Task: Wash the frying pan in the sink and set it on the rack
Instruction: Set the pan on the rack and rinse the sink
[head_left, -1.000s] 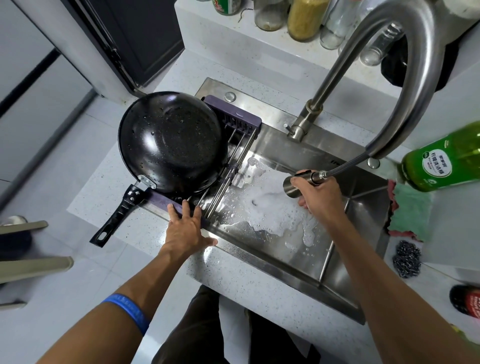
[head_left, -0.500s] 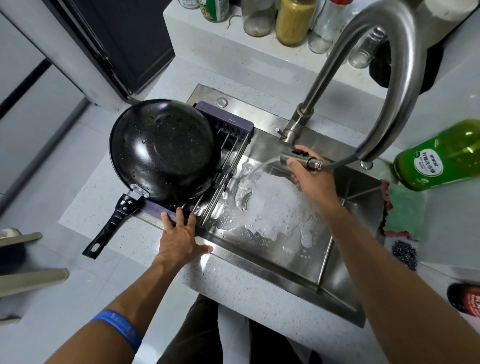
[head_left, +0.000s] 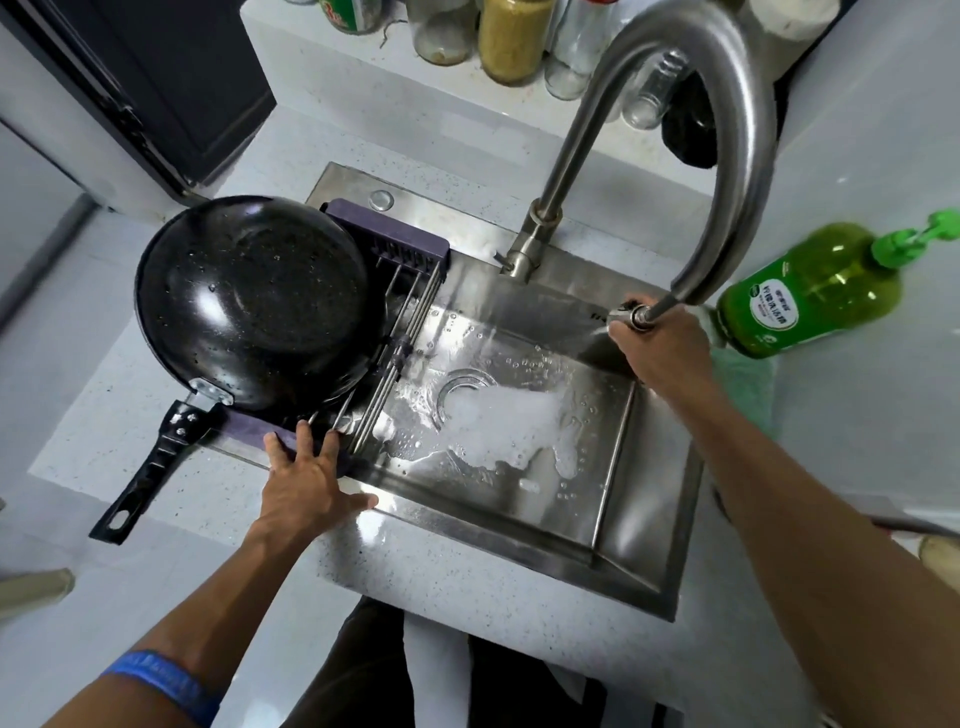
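Both grips were busy at the sink (head_left: 644, 566). On the left, the left hand (head_left: 306, 486) lay flat with its fingers spread straight, their tips pressing on the near purple edge of the rack (head_left: 400, 249), holding nothing. On the right, the right hand (head_left: 662, 348) had its fingers curled round the spray head (head_left: 626, 316) pulled out of the faucet (head_left: 727, 130) on its hose, grasping it over the far right part of the basin. Water sprayed from that head leftward across the steel. White foam (head_left: 498, 421) lay on the sink floor around the drain (head_left: 460, 387).

The frying pan (head_left: 249, 301) sat on the rack across the left end of the sink, wet and dotted with droplets, its black handle (head_left: 156, 462) reaching out to the near left over the table (head_left: 156, 364). A green soap bottle (head_left: 810, 296) lay tilted at the right, just beside the right hand. Jars (head_left: 514, 36) stood along the far ledge. A blue wristband (head_left: 156, 680) circled the left forearm.
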